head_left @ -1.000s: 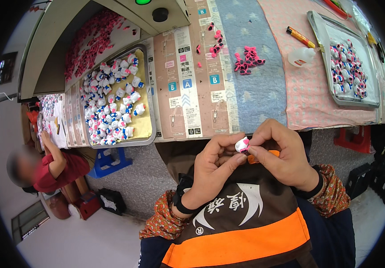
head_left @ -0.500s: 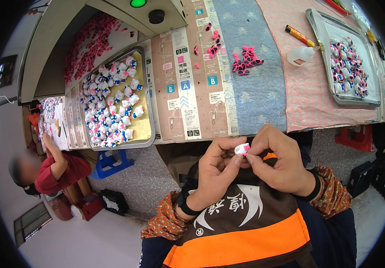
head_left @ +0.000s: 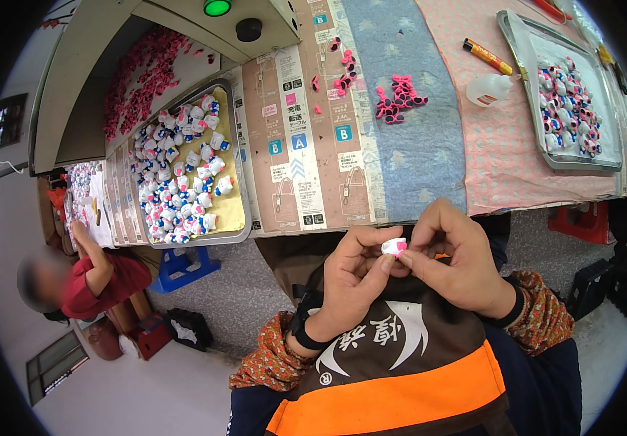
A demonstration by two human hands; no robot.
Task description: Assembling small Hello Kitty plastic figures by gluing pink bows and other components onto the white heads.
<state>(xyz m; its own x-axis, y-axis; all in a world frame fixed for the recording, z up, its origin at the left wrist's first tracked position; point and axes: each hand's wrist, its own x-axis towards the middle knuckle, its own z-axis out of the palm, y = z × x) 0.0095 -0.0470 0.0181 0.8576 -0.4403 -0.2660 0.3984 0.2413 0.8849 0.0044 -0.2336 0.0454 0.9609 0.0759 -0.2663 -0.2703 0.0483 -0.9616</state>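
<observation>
Just in front of the table edge, a small white toy figure head with a pink part (head_left: 392, 247) is held between my two hands. My left hand (head_left: 353, 280) pinches its white side with thumb and fingers. The fingertips of my right hand (head_left: 455, 258) are closed at its pink side, and they partly cover it. On the blue cloth ahead lies a cluster of small pink-and-black pieces (head_left: 399, 100). A metal tray (head_left: 244, 218) to the left carries many white toy heads with blue and pink parts.
At the right, another metal tray (head_left: 582, 166) holds white, pink and dark toy pieces. Beside it are a white squeeze bottle (head_left: 489, 90) and a yellow-orange tube (head_left: 489, 56). A beige machine housing (head_left: 182, 14) stands back left, near pink pieces. A person in red (head_left: 113, 280) sits far left.
The toy head has turned slightly between my fingers, and more of its pink part now faces up. Both hands stay in nearly the same place.
</observation>
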